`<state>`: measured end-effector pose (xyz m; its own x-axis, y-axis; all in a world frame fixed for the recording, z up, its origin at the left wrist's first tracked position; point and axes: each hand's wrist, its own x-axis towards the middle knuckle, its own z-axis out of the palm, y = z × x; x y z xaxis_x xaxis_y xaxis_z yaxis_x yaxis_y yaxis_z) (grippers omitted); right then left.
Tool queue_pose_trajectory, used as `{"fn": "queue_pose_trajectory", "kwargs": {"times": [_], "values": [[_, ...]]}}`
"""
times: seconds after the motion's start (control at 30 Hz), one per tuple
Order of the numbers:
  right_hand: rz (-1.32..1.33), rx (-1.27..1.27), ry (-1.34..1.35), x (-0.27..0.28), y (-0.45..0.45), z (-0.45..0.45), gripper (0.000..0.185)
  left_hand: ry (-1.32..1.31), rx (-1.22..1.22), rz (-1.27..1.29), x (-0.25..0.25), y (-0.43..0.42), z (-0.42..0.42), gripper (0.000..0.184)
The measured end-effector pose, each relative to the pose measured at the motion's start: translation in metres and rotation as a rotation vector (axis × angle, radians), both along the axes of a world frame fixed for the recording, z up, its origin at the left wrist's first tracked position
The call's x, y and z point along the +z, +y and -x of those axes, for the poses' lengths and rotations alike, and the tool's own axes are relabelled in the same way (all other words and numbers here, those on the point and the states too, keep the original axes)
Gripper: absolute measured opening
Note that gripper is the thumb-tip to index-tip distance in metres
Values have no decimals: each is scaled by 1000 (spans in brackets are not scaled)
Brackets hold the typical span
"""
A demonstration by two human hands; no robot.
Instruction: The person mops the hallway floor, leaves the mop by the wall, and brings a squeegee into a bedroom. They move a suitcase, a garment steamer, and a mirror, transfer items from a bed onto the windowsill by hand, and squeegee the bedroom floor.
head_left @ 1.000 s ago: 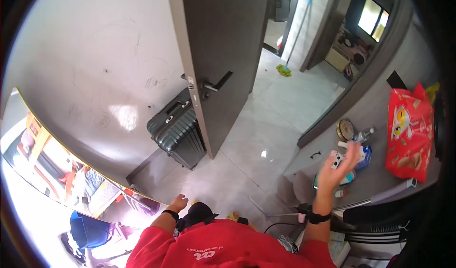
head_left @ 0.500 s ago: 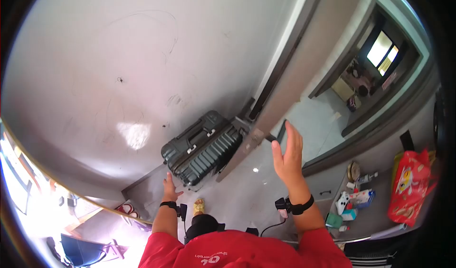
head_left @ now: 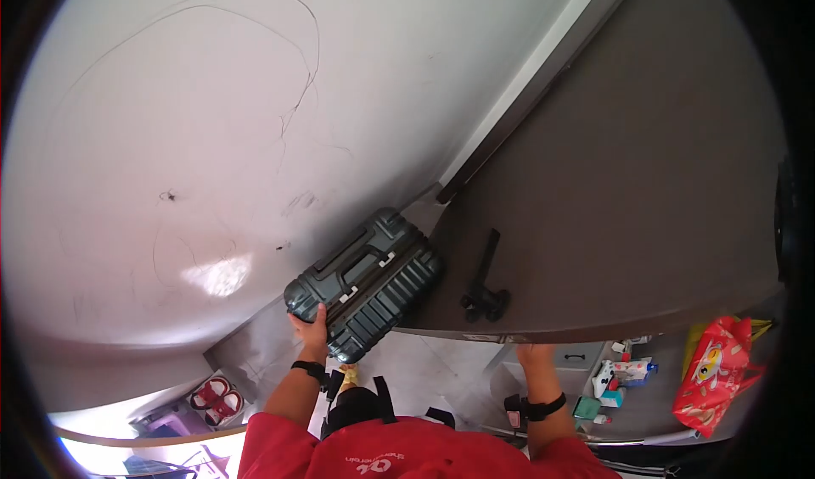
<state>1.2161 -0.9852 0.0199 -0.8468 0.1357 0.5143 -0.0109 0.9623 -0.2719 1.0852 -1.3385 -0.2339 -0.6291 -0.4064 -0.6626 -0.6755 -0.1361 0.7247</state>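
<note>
A dark grey ribbed suitcase stands by the white wall, with its carry handle and two light latches facing up. My left hand is on its near left corner, thumb on top and fingers around the edge. The broad brown door, with a black lever handle, fills the view right of the suitcase. My right hand is at the door's near edge, its fingers hidden behind that edge.
Red-and-white sandals lie at the lower left. On the right, a counter holds a red bag, a white game controller and several small items. A drawer unit is below the door edge. The scribbled wall bounds the left.
The door has swung across and now covers the doorway that was visible on the right. My left hand has reached the suitcase. My right hand, raised and open before, has lowered to the door's edge.
</note>
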Motion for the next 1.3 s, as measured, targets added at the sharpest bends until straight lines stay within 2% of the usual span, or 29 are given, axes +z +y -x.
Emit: {"fn": "queue_pose_trajectory", "kwargs": {"times": [0.07,0.27,0.37,0.43,0.5,0.6,0.63,0.67,0.7,0.73,0.8,0.83,0.87,0.9,0.93,0.97,1.0,1.07,1.13,1.17,1.23,1.27,1.3], "values": [[131,-17,17,-10,-3,-7,27,5,-50,23,-3,-1,4,109],[190,-55,-3,-28,-6,-15,29,-46,-35,125,-19,10,15,108],[223,-82,5,-39,-8,-17,30,-55,-64,208,-57,13,13,109],[275,-102,23,-46,-5,-22,31,-83,-86,188,-35,14,19,110],[392,-116,58,-57,3,-29,31,-111,-79,170,-25,16,23,111],[755,-135,184,-78,14,-36,33,-172,-125,139,-32,18,21,112],[775,-133,195,-79,16,-37,33,-185,-147,151,-31,18,21,112],[392,-171,55,-69,8,-33,32,-186,-162,151,-34,18,20,111],[401,-138,48,-71,7,-35,32,-169,-171,149,-39,16,19,111],[536,-113,112,-72,8,-30,32,-178,-136,154,-44,11,21,111],[681,-61,159,-64,-2,-20,32,-136,-234,94,-53,1,18,102],[469,-80,139,-53,-11,-16,32,-135,-204,97,-63,-6,12,102],[268,-104,112,-42,-15,-12,33,-41,-185,133,-74,-14,5,92],[278,-79,108,-37,-16,-17,33,63,-167,165,-69,-24,-5,82],[415,-96,36,-37,-14,-19,34,61,-106,193,-61,-48,-31,82],[539,-136,-38,-35,-13,-17,36,-27,-136,-90,-29,-71,-53,73],[555,-97,-45,-33,-16,-11,36,-106,-162,-377,-12,-92,-74,65],[696,-94,531,-26,-33,-1,39,-132,-125,-368,-27,-129,-133,58],[168,-131,606,23,-77,-5,36,-190,-55,-303,-22,-165,-193,55],[198,-112,599,36,-81,-3,36,-214,0,-293,-30,-184,-229,54],[64,497,926,49,-86,1,32,-323,165,-238,-33,-214,-288,47],[89,521,917,49,-101,7,32,-410,280,-197,-28,-223,-314,41],[278,649,905,50,-125,12,33,-451,338,-103,-28,-231,-337,40]]}}
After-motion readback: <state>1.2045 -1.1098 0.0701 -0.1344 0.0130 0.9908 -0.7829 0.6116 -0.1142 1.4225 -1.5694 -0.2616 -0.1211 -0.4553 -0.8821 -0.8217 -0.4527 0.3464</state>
